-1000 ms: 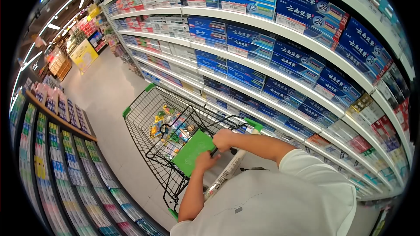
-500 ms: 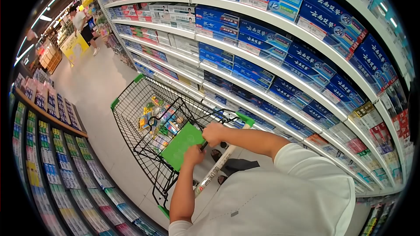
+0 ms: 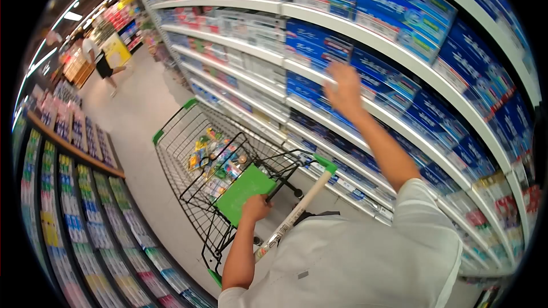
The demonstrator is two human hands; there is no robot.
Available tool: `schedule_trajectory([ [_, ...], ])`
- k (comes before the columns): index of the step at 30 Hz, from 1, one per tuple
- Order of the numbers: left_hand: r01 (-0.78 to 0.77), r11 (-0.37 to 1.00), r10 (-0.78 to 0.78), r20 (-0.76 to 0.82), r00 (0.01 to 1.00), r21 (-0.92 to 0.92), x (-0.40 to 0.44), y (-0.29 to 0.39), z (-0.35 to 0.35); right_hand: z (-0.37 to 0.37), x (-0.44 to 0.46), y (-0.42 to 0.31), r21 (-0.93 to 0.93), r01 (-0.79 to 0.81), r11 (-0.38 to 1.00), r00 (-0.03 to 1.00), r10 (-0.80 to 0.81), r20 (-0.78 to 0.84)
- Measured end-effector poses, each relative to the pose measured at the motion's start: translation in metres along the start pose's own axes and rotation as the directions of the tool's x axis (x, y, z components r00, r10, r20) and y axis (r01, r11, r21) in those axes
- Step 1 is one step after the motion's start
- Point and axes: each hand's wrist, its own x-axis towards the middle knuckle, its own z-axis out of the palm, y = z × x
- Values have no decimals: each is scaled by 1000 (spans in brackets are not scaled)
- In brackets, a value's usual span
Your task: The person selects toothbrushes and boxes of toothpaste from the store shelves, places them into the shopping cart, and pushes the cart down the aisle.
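Note:
My right hand [image 3: 343, 86] is raised in front of the shelf on the right, close to blue boxes [image 3: 311, 43] and a shelf edge. Its fingers look spread and nothing shows in them, though they are slightly blurred. Low in the middle, my left hand [image 3: 256, 207] is closed at the black bar beside the green panel [image 3: 245, 194] of a shopping cart [image 3: 188, 179]. Colourful packages [image 3: 217, 157] lie inside the wire basket. The cart's pale handle bar [image 3: 297, 211] runs between the basket and my shirt.
Long white shelves [image 3: 325, 20] of boxed goods line the right side. On the left stands a lower display [image 3: 80, 205] with packed rows. Up the aisle floor [image 3: 140, 94], a person [image 3: 100, 60] in a light top and dark shorts walks near a yellow sign [image 3: 117, 50].
My right hand has left the cart's bar and risen to the shelf, opening. My left hand stays at the bar. The person up the aisle has moved to the left.

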Motion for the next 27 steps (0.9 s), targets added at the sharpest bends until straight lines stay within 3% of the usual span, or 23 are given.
schedule_trajectory([
  [2,41,999,-42,5,999,5,7,1,-8,-10,30,17,-231,30,973,999,-33,-10],
  [3,41,999,-42,32,999,24,11,2,-13,-12,41,23,-235,74,969,997,-75,4],
  [6,85,996,-85,-3,996,-19,20,-1,-20,2,52,45,-380,22,925,998,-1,55],
  [7,60,998,-60,-1,998,-9,24,-4,-21,4,57,47,-389,-65,919,985,122,123],
  [8,28,1000,-28,3,1000,4,29,-7,-22,6,63,48,-453,-60,890,985,126,115],
  [10,48,999,-48,-5,999,-9,35,-12,-22,7,76,52,-460,-235,856,896,374,238],
  [12,56,998,-57,-10,998,-21,41,-15,-27,8,86,53,-403,-343,848,844,467,264],
  [19,53,998,-53,21,998,-43,51,-23,-41,25,85,79,-415,-268,870,897,382,221],
  [20,48,996,-46,22,999,-82,52,-24,-40,14,95,62,-408,-412,814,765,553,329],
  [22,42,997,-39,45,998,-71,52,-23,-44,14,90,63,-385,-256,887,903,361,233],
  [24,33,998,-30,57,998,-54,54,-20,-52,11,94,58,-387,-304,870,855,429,292],
  [26,83,996,-82,41,996,-31,53,-18,-55,17,85,60,-360,-183,915,967,232,100],
  [27,69,997,-68,50,996,-30,53,-19,-55,13,87,49,-361,-256,896,938,321,132],
])
